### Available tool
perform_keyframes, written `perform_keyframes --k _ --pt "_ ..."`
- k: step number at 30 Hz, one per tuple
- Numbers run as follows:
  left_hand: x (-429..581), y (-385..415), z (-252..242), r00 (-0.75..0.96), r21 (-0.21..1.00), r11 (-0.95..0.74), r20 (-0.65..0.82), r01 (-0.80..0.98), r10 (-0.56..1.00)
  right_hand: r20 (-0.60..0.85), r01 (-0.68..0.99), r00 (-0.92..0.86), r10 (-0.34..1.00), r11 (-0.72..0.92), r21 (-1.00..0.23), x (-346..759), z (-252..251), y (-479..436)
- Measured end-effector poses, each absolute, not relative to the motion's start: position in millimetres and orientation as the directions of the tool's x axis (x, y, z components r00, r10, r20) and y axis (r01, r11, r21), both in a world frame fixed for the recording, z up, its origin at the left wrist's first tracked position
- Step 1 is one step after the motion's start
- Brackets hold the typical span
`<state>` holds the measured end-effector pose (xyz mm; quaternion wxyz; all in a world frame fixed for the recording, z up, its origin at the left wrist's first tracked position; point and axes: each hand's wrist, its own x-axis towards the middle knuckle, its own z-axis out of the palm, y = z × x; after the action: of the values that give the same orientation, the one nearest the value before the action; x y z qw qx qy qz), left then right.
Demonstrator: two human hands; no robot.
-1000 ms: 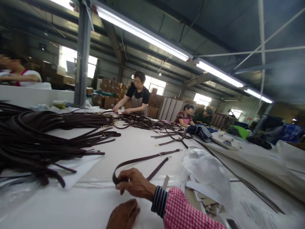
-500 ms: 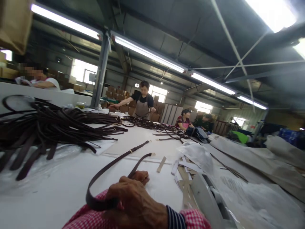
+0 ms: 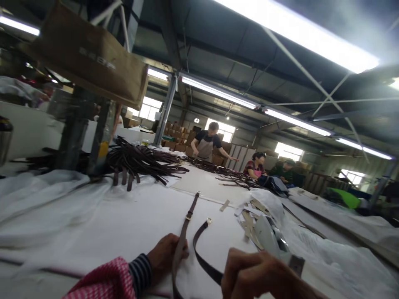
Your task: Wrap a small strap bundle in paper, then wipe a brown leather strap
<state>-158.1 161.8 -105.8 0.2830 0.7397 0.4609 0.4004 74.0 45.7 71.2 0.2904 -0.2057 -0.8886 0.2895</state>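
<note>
A dark brown leather strap (image 3: 193, 204) with gold-coloured metal fittings at its ends lies in a loop on the white tabletop, its two ends pointing away from me. My left hand (image 3: 166, 254) is closed around one length of it, below a small gold buckle. The other length runs into my right hand (image 3: 249, 272), whose fingers are curled shut on it at the lower right. The near bend of the loop drops out of the bottom of the view.
A heap of dark straps (image 3: 145, 162) lies at the left, beside metal posts under a hanging brown bag (image 3: 90, 58). Strips of scrap (image 3: 249, 222), a grey-white device (image 3: 266, 234) and clear plastic (image 3: 336, 257) are on the right. A co-worker (image 3: 207, 143) stands at the far side.
My hands, formerly crossed close together, are now apart, the left to the left and the right to the right. The strap's loop has turned and shifted nearer. The view has swung left.
</note>
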Motion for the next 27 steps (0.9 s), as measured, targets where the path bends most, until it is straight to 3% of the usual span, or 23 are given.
perform_keyframes --k 2,4,5,6,7,9,11,13,15,17,21,27 --pt "-174 161 -104 0.222 0.766 -0.394 0.326 0.507 0.919 0.273 0.367 -0.716 0.642 0.679 -0.636 83 87 67" --pt "-182 161 -102 0.224 0.748 -0.388 0.316 0.538 0.922 0.268 0.466 -0.688 0.675 0.693 -0.550 92 108 113" --pt "-182 162 -101 0.237 0.739 -0.395 0.316 0.546 0.919 0.287 0.579 -0.640 0.712 0.693 -0.429 96 121 142" --pt "-182 162 -101 0.258 0.728 -0.407 0.315 0.551 0.913 0.368 0.747 -0.539 0.758 0.631 -0.207 98 133 171" --pt "-180 162 -100 0.283 0.715 -0.420 0.312 0.558 0.907 0.450 0.884 -0.426 0.785 0.466 0.024 98 144 199" --pt "-176 162 -100 0.324 0.690 -0.439 0.300 0.576 0.897 0.549 0.943 -0.323 0.770 0.307 0.125 91 158 245" --pt "-173 162 -101 0.347 0.672 -0.443 0.283 0.593 0.894 0.599 0.951 -0.309 0.739 0.252 0.180 73 153 272" --pt "-171 162 -104 0.362 0.652 -0.445 0.269 0.614 0.893 0.571 0.927 -0.376 0.730 0.290 0.239 42 127 283" --pt "-170 162 -106 0.365 0.618 -0.443 0.259 0.650 0.894 0.437 0.866 -0.497 0.750 0.402 0.295 7 84 286" --pt "-170 161 -107 0.367 0.578 -0.436 0.240 0.689 0.899 0.206 0.792 -0.597 0.775 0.530 0.303 -23 37 288" --pt "-170 159 -104 0.374 0.541 -0.423 0.205 0.726 0.904 -0.195 0.768 -0.584 0.788 0.615 0.181 -42 -20 306" --pt "-167 162 -112 0.389 0.498 -0.459 0.243 0.736 0.888 -0.525 0.786 -0.589 0.614 0.586 -0.197 11 -6 333"
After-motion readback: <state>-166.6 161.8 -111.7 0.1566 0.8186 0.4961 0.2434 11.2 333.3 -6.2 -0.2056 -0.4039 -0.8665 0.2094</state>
